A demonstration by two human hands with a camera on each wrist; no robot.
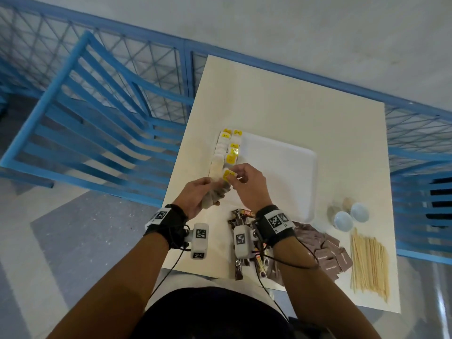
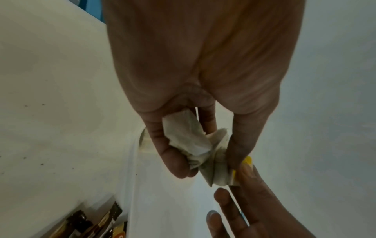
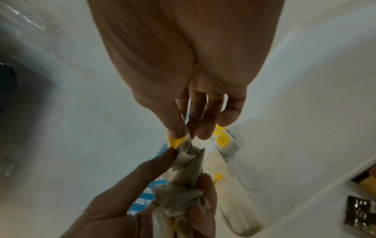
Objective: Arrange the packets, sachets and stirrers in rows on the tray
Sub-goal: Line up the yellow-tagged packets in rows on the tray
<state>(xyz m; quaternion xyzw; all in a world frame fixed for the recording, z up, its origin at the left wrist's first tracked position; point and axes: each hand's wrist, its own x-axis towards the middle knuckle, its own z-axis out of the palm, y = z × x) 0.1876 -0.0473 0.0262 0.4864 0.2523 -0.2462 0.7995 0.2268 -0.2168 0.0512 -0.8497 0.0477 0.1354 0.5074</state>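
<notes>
Left hand (image 1: 195, 197) and right hand (image 1: 247, 183) meet, fingers curled in a grip.

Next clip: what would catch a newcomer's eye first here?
Both hands meet over the tray's near left corner: the left hand grips a bunch of tea bags while the right hand pinches one yellow tag. Beyond them, yellow-tagged tea bags lie in rows along the tray's left edge.

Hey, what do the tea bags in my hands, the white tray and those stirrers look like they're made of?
Tea bags: thin matte filter paper, crumpled and see-through, with a glossy yellow paper tag.
Tray: smooth white, probably plastic or foam, judging by its rounded corners.
Stirrers: likely unfinished wood, being pale, thin and stick-like.
</notes>
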